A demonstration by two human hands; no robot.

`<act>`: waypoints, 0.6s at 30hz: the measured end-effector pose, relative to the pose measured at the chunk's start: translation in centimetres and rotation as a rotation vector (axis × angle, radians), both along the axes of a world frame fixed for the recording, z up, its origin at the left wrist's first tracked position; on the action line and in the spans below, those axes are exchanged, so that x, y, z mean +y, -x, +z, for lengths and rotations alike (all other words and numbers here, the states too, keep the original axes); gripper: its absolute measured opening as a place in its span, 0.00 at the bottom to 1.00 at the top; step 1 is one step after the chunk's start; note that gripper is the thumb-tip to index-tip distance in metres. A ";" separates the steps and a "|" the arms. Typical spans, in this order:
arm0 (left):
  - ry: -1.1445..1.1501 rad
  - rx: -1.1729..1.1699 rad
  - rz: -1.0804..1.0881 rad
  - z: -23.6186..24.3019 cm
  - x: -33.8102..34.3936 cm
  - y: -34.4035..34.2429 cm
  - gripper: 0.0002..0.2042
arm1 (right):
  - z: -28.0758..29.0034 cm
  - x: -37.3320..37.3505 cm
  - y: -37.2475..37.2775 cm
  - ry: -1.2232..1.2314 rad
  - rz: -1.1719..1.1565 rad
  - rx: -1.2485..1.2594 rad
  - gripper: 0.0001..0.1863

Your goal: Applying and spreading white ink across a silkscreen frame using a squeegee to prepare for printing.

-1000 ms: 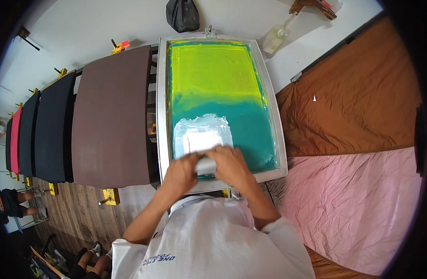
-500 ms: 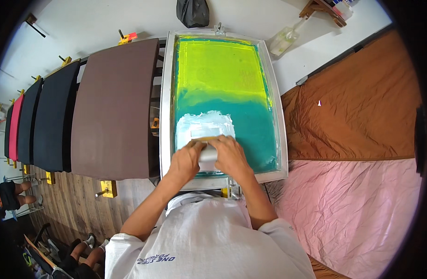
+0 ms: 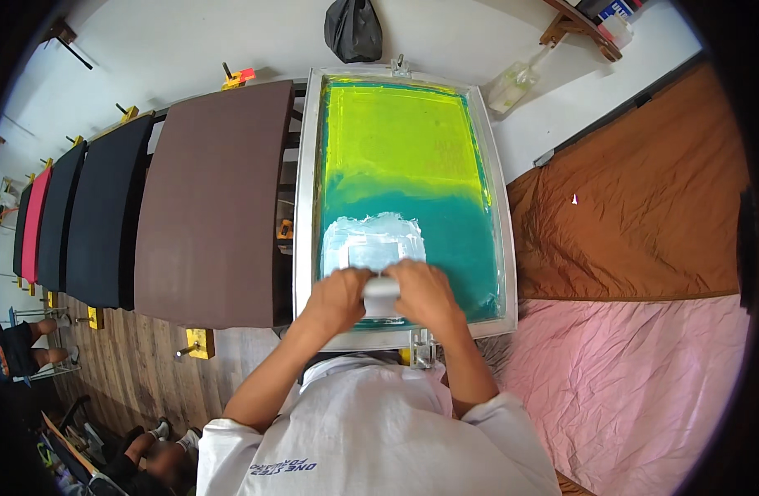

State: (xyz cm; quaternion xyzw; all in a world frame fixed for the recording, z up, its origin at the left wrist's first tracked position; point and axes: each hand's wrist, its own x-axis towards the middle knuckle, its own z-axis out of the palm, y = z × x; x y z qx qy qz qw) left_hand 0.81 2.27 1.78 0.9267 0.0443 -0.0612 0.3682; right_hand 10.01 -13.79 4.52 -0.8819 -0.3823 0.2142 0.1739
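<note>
Both fists grip a pale-handled squeegee (image 3: 382, 296) on the near part of a screen-printing frame (image 3: 308, 198). My left hand (image 3: 338, 299) closes round its left end and my right hand (image 3: 429, 293) round its right end, the handle showing between them. The blade is hidden under my hands. Just beyond them, a patch of thick white ink (image 3: 375, 226) lies on the green mesh (image 3: 458, 231), with a faint rectangular outline in it. The mesh's far half is yellow-green.
Left of the frame is a brown-covered board (image 3: 218, 198), then several dark and pink boards. A metal clamp (image 3: 422, 350) sits at the frame's near edge. Brown cloth (image 3: 635, 190) and pink cloth (image 3: 619, 380) lie to the right. Other people's legs show at lower left.
My hands have turned and come slightly toward me with the squeegee; its yellowish edge no longer shows. More of the white patch is visible. The whole view has shifted a little.
</note>
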 end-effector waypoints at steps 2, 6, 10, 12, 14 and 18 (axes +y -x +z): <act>0.023 -0.089 0.110 0.4 -0.3 -1.7 0.19 | -0.9 0.6 -1.6 -0.031 -0.027 -0.142 0.14; -0.011 -0.195 0.052 -1.4 -1.0 0.2 0.24 | -2.5 -0.4 0.7 -0.052 -0.004 -0.143 0.19; -0.092 -0.157 0.019 -1.4 -3.7 6.9 0.33 | -3.2 -3.1 7.1 -0.075 0.011 -0.151 0.24; -0.109 -0.073 0.003 -0.6 -4.5 8.0 0.31 | -1.5 -3.8 7.6 -0.097 0.006 -0.035 0.32; -0.070 0.030 -0.061 0.7 -3.7 6.4 0.28 | -1.0 -4.1 6.3 -0.079 0.012 0.050 0.30; -0.160 -0.059 -0.013 -0.3 -0.8 1.1 0.22 | -0.7 -0.8 1.3 -0.120 0.015 -0.026 0.28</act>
